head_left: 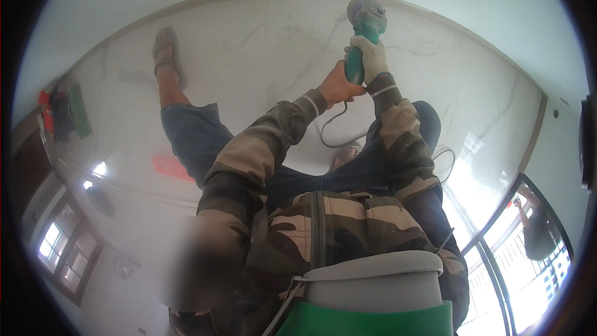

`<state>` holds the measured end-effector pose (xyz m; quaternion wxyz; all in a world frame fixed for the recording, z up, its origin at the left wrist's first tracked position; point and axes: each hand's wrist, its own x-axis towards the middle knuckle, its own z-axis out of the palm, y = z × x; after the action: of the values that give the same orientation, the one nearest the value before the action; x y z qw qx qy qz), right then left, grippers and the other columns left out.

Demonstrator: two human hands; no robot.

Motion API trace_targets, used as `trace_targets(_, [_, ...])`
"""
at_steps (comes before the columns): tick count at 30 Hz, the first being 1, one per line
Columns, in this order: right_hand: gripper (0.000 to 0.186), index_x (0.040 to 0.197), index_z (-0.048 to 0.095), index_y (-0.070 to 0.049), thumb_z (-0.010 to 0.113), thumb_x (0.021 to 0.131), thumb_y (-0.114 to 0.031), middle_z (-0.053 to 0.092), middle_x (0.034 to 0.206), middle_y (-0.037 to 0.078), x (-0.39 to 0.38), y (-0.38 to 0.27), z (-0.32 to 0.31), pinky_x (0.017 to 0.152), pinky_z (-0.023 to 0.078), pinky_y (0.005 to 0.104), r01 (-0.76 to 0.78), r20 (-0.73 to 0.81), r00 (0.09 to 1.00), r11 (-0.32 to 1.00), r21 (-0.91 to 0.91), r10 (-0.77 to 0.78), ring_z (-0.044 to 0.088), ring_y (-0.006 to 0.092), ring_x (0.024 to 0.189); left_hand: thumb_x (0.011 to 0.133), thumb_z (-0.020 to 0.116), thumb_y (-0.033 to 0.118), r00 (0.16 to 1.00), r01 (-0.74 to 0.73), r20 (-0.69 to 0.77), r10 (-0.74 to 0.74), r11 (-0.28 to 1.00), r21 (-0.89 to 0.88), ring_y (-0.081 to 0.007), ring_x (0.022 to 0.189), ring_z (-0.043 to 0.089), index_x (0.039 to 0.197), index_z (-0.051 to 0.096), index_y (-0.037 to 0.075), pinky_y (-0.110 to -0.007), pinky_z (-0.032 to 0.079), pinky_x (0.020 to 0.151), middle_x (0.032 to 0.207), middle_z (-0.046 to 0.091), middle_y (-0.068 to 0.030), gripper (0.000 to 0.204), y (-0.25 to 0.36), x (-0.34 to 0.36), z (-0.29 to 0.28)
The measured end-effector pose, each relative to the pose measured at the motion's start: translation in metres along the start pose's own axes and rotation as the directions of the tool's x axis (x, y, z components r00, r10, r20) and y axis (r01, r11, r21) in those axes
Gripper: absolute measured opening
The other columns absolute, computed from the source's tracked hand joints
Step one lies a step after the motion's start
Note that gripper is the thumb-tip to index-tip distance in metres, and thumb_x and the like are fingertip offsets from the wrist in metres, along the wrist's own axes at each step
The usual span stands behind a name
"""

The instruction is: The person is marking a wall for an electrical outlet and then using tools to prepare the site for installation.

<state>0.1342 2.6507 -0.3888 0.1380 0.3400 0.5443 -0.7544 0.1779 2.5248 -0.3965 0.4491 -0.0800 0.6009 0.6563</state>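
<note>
Out in front of me, close to the foot of the far wall, I hold a green angle grinder (354, 66). My bare left hand (339, 84) is closed around the rear end of its body. Further forward, my right hand (374, 57), in a pale knitted work glove, grips the body just behind the dusty grey head (365, 10). A thin dark cord (324, 138) loops from the tool's rear back between my legs. Both my arms are stretched forward in camouflage sleeves. Whether the disc touches the floor cannot be made out.
My sandalled left foot (165, 50) rests on the marble-patterned floor (267, 56). A flat red piece (172, 168) lies left of my leg. Red and green items (69, 111) are heaped by the left wall. A person (538, 236) appears at the glass doorway (491, 280) on the right.
</note>
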Motion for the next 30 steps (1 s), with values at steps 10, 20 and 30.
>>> trace_targets(10, [0.031, 0.099, 0.057, 0.003, 0.068, 0.076, -0.014, 0.06, 0.083, 0.01, 0.022, -0.009, 0.007, 0.059, 0.054, 0.0337, 0.064, -0.095, 0.993, 0.994, -0.086, -0.072, 0.064, 0.0217, 0.071, 0.072, 0.073, 0.007, 0.999, -0.003, 0.049, 0.005, 0.999, -0.039, -0.0206, 0.095, 0.058, 0.125, 0.035, 0.001, -0.036, 0.058, 0.071, 0.11, 0.05, -0.01, 0.065, 0.01, 0.024, -0.013])
trace_targets(20, [0.031, 0.099, 0.058, 0.003, 0.068, 0.076, -0.015, 0.06, 0.082, 0.01, 0.026, -0.01, 0.004, 0.06, 0.054, 0.0341, 0.072, -0.098, 0.992, 0.995, -0.074, -0.079, 0.065, 0.0218, 0.072, 0.072, 0.072, 0.008, 0.998, -0.009, 0.06, 0.012, 0.998, -0.057, -0.0206, 0.097, 0.058, 0.125, 0.034, 0.001, -0.036, 0.058, 0.071, 0.111, 0.05, -0.0101, 0.065, 0.01, 0.03, -0.013])
trace_targets(30, [0.031, 0.098, 0.058, 0.003, 0.068, 0.076, -0.015, 0.059, 0.082, 0.01, 0.029, -0.013, 0.009, 0.06, 0.054, 0.0334, 0.054, -0.082, 0.995, 0.997, -0.061, -0.059, 0.064, 0.0217, 0.071, 0.072, 0.073, 0.008, 0.999, -0.026, 0.042, 0.029, 0.997, -0.072, -0.0196, 0.095, 0.059, 0.123, 0.036, 0.001, -0.036, 0.058, 0.07, 0.109, 0.051, -0.0089, 0.064, 0.009, 0.034, -0.016])
